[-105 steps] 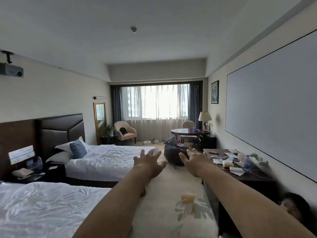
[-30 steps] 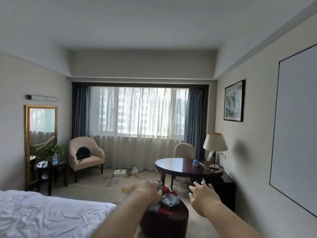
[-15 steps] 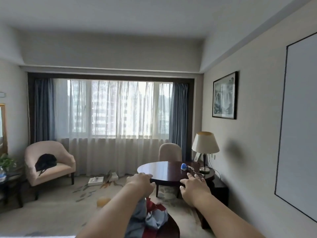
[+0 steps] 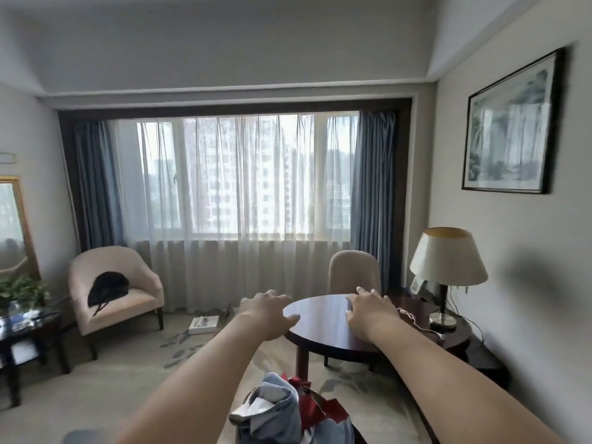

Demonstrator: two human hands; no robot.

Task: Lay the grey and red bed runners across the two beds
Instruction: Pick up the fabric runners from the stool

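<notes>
Both arms are out front, bare to the elbow, palms down. The left hand [image 4: 269, 315] hangs in the air with its fingers loosely curved and a little apart, gripping nothing. The right hand [image 4: 371, 314] matches it, fingers nearly straight and slightly spread, also holding nothing. Both hands show against the top of the round table [image 4: 323, 334]; whether they touch it cannot be told.

Down at the bottom edge, between the forearms, lie the runners [image 4: 275, 410]: a crumpled heap of grey and red cloth, grey bunched on the left, red peeking out on the right. The heap sits on a dark stool [image 4: 360, 439], of which only a sliver shows. Neither hand is on the cloth; both are well above and beyond it.

Behind the table stands a beige chair [image 4: 354, 272]. On the table's right side a lamp [image 4: 448, 267] stands, with a white cable [image 4: 413, 320] running across the wood. On the left, an armchair [image 4: 118, 299] carries a black bag [image 4: 107, 288]. Further left there is a plant [image 4: 22, 291] and a gilt mirror [image 4: 14, 229]. Sheer curtains [image 4: 243, 193] cover the window, and a picture [image 4: 509, 123] hangs on the right wall.
</notes>
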